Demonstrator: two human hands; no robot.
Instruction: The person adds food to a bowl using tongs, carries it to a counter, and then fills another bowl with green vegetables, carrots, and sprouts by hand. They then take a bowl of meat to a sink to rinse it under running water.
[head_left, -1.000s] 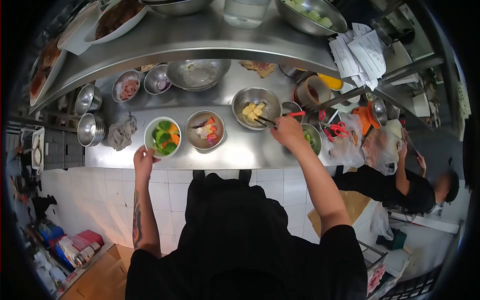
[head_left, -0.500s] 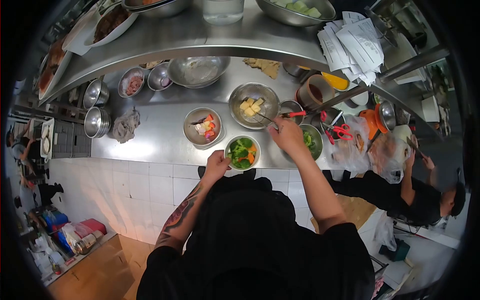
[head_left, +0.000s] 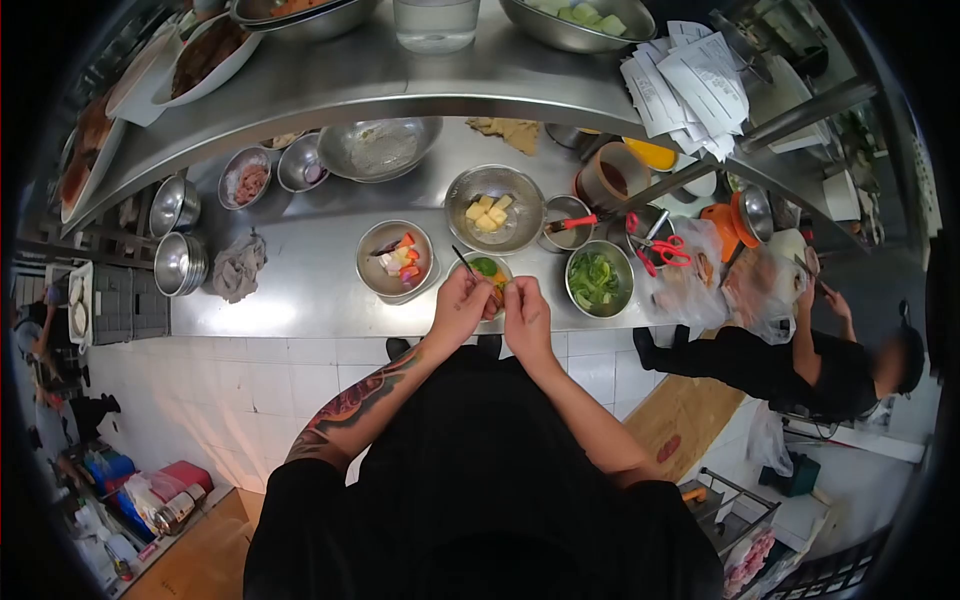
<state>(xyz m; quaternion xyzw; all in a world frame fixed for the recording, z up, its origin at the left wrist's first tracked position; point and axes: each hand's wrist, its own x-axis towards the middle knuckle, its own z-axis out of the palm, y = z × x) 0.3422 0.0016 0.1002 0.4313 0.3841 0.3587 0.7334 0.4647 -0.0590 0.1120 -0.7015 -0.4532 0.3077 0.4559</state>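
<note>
My left hand (head_left: 464, 305) is closed around a thin dark tool (head_left: 460, 258), like a slim stick, whose tip sticks up past my fingers. Beside it, my right hand (head_left: 527, 308) is pinched, fingertips almost meeting the left ones. Whatever lies between its fingers is too small to name. Both hands are over the bowl of broccoli and orange pieces (head_left: 485, 266), largely covering it. Left of them is a steel bowl with cut red, orange and white pieces (head_left: 405, 262). Behind sits a steel bowl of yellow cubes (head_left: 488, 213); on the right, a bowl of green leaves (head_left: 596, 285).
A red-handled tool (head_left: 572, 222) lies across a small pot. Red-handled scissors (head_left: 668, 250) and plastic bags are farther right. A grey cloth (head_left: 239, 268) and stacked bowls (head_left: 181, 264) stand left. A steel shelf (head_left: 370, 90) overhangs the back. A co-worker (head_left: 815, 350) works at right.
My right hand has come back from the bowl of yellow cubes to meet my left over the broccoli bowl. The thin dark tool now shows at my left hand. The view has shifted slightly.
</note>
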